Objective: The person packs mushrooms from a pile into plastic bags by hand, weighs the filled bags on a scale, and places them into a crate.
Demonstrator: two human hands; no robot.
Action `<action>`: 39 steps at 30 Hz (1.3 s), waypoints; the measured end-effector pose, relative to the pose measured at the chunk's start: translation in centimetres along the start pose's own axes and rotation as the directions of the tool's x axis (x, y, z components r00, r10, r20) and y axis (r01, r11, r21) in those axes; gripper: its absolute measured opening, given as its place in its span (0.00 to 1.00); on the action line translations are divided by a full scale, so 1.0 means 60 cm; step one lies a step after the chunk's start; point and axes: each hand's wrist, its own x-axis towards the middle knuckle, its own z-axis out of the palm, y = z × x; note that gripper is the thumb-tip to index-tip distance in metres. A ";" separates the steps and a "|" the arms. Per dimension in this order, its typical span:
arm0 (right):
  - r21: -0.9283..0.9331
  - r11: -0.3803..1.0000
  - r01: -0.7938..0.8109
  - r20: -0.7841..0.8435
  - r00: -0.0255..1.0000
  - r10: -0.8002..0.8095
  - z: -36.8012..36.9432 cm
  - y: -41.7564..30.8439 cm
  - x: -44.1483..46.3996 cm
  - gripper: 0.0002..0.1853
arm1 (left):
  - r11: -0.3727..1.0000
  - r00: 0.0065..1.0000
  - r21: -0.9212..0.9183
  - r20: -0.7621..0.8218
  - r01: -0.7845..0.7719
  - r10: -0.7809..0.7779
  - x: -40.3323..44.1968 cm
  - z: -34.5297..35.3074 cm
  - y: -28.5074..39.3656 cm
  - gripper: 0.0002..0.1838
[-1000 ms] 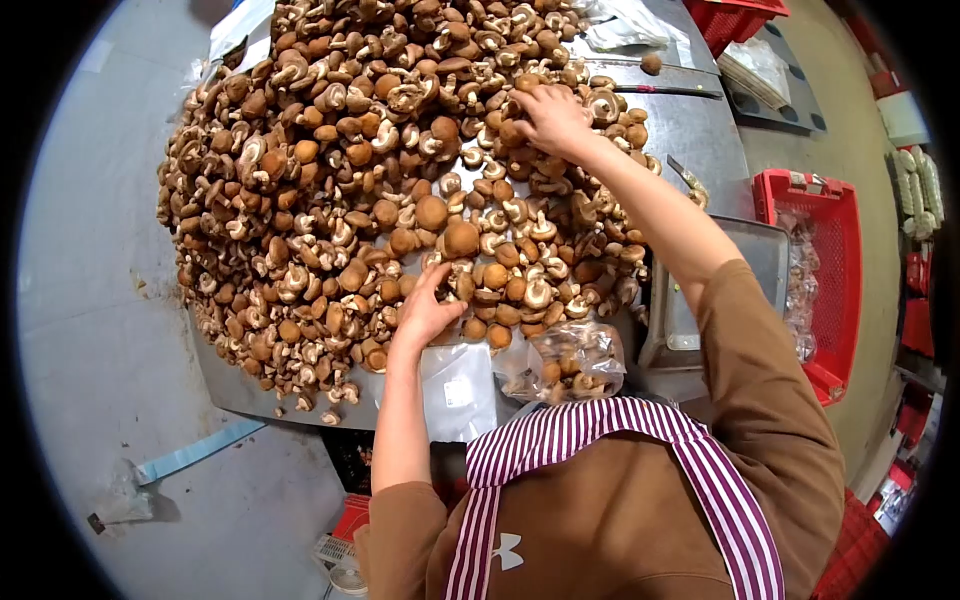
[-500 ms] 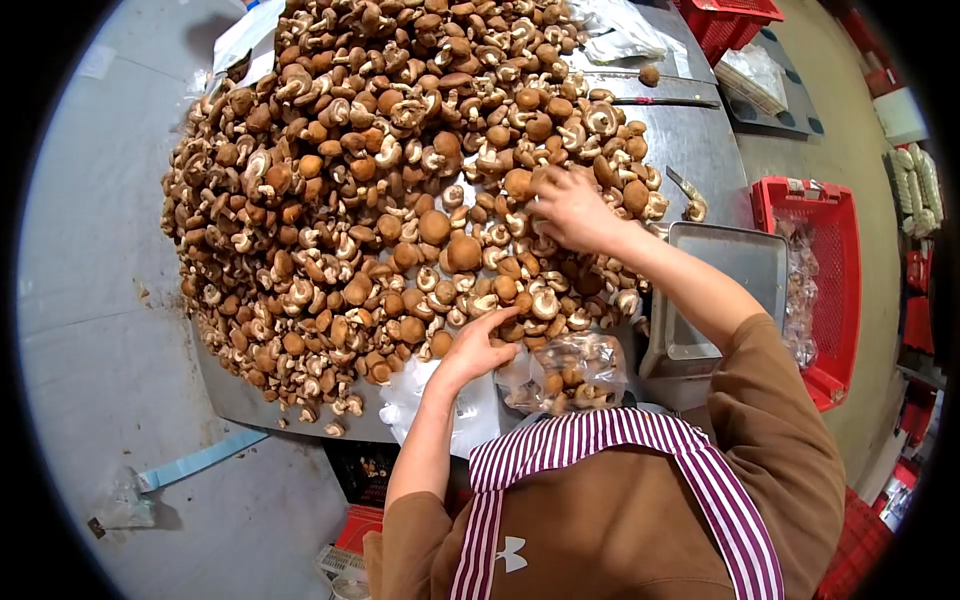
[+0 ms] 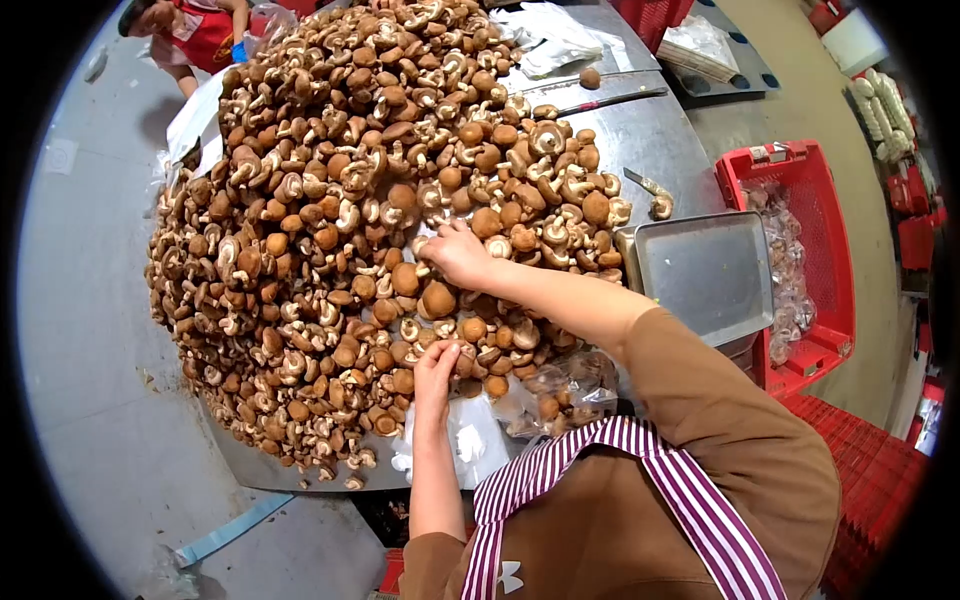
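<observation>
A large heap of brown shiitake mushrooms [image 3: 300,240] covers the metal table [image 3: 640,140]. My right hand [image 3: 460,257] reaches into the middle of the heap, its fingers curled round a small pale-stemmed mushroom [image 3: 420,245]. Nearer my body, my left hand [image 3: 436,372] pinches a mushroom [image 3: 463,364] between thumb and fingers at the heap's front edge. A clear plastic bag [image 3: 575,385] partly filled with mushrooms lies by my apron, right of the left hand. Beneath my left wrist is a stack of white plastic bags [image 3: 475,437].
At the right stands a metal tray [image 3: 705,275], with a knife [image 3: 652,194] beyond it. A red crate [image 3: 838,250] holds bagged mushrooms. A black rod [image 3: 615,102] and white plastic [image 3: 550,40] lie at the back. A person in a red apron [image 3: 205,38] is at the far left.
My right hand has swept left across the heap. My left hand has shifted left and down, its fingers now closed on a mushroom. The view has turned, bringing another person into sight.
</observation>
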 end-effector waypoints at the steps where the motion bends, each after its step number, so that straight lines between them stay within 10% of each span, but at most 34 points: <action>1: 0.081 0.997 -0.014 -0.025 1.000 0.016 -0.006 0.000 -0.006 0.10 | 0.999 1.000 -0.052 0.017 -0.006 0.007 -0.007 -0.002 -0.013 0.13; 6: 0.280 0.952 0.125 -0.214 0.975 -0.065 -0.085 -0.050 -0.069 0.19 | 0.927 0.999 -0.374 0.005 -0.032 0.037 -0.006 0.018 -0.022 0.26; 8: 0.355 0.920 0.165 -0.178 0.978 -0.107 -0.114 -0.073 -0.102 0.20 | 0.827 0.970 -0.556 0.233 0.080 0.063 0.014 0.005 -0.028 0.28; 17: 0.119 0.990 0.070 -0.291 0.956 -0.032 -0.201 0.024 -0.095 0.23 | 0.903 0.986 -0.401 -0.016 -0.157 0.164 -0.015 0.052 0.017 0.20; 20: -0.171 0.942 -0.288 -0.049 0.958 0.283 -0.222 0.077 -0.080 0.19 | 0.907 0.985 -0.385 -0.045 -0.172 0.168 -0.022 0.054 0.015 0.19; 28: -0.238 0.965 -0.109 0.416 0.887 0.203 -0.197 0.011 -0.102 0.20 | 0.800 0.989 -0.600 0.110 -0.014 0.099 -0.044 0.059 -0.003 0.17; 35: -0.071 0.988 0.134 0.089 0.988 -0.128 -0.192 -0.025 -0.187 0.16 | 0.715 0.974 -0.691 0.217 0.110 0.059 -0.067 0.054 -0.025 0.24; 39: 0.033 0.999 0.038 0.264 0.964 -0.045 -0.214 -0.015 -0.160 0.14 | 0.729 0.972 -0.675 0.226 0.113 0.059 -0.059 0.048 -0.037 0.22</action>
